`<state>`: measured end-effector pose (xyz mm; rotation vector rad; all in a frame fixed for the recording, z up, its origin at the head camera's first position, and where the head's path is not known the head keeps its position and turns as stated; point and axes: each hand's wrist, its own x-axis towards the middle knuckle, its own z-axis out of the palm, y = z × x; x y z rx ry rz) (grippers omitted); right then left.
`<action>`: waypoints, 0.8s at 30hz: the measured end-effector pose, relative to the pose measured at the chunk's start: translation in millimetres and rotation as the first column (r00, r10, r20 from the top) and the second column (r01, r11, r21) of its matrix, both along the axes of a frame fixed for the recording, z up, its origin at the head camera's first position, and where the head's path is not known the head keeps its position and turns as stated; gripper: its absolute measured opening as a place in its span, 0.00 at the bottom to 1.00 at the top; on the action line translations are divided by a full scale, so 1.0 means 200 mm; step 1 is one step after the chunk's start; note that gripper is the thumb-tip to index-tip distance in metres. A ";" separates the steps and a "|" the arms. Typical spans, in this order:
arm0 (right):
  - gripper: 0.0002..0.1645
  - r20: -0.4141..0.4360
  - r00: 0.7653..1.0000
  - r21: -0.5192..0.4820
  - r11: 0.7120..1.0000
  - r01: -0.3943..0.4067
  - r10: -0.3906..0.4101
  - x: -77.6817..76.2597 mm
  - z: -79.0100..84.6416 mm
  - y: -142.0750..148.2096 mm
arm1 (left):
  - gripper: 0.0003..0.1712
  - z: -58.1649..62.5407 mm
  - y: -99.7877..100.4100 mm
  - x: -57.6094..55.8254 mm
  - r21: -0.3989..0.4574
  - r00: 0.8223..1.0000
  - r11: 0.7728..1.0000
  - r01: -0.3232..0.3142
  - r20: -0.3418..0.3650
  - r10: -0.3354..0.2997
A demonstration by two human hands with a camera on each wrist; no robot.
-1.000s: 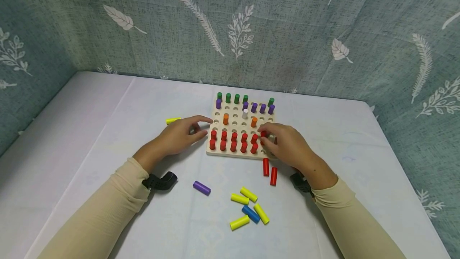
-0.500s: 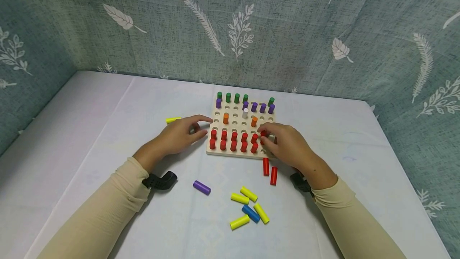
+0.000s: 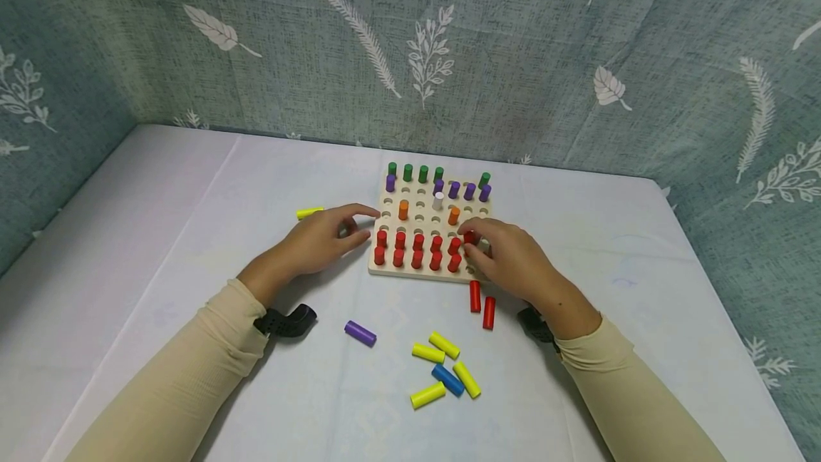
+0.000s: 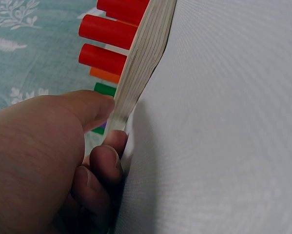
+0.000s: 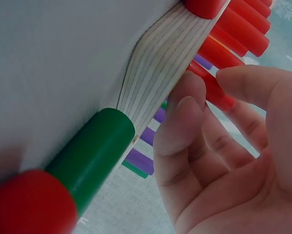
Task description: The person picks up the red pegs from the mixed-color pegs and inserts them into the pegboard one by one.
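A wooden pegboard [image 3: 410, 273] bears green, purple, orange, white and red pegs. My right hand [image 3: 513, 252] pinches a red peg [image 5: 216, 90] between thumb and finger, in the second row from the front, near the board's right side. That peg stands right of several other red pegs in its row. At the board's left edge, my left hand [image 3: 321, 241] rests with fingertips touching the side. The left wrist view shows its thumb against the board edge [image 4: 148, 48] and the other fingers loosely bent, with no peg in them.
Two loose red pegs [image 3: 489, 313] lie in front of the board. A purple peg [image 3: 360, 334], a blue peg [image 3: 447, 380] and several yellow pegs [image 3: 427, 396] lie nearer. One yellow peg [image 3: 310, 213] lies behind my left hand. A green peg [image 5: 94, 151] is beside the board.
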<state>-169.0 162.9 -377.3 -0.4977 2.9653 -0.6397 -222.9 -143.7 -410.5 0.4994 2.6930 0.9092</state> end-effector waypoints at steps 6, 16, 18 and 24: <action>0.20 0.004 1.000 0.005 1.000 -0.006 0.006 0.00 -0.01 -0.01 | 0.25 0.00 0.00 0.00 -0.004 1.000 1.000 0.000 0.003 0.000; 0.20 0.014 1.000 0.026 1.000 0.005 -0.005 0.00 -0.01 -0.01 | 0.26 0.00 0.01 0.00 -0.019 1.000 1.000 -0.007 0.007 0.007; 0.20 0.019 1.000 0.031 0.999 0.006 -0.007 0.00 -0.01 -0.01 | 0.26 0.00 0.01 0.00 -0.020 1.000 1.000 -0.005 0.009 0.005; 0.21 0.013 1.000 0.037 0.999 -0.002 0.001 0.00 -0.01 -0.02 | 0.26 0.00 0.00 0.00 -0.023 1.000 1.000 -0.003 0.011 0.004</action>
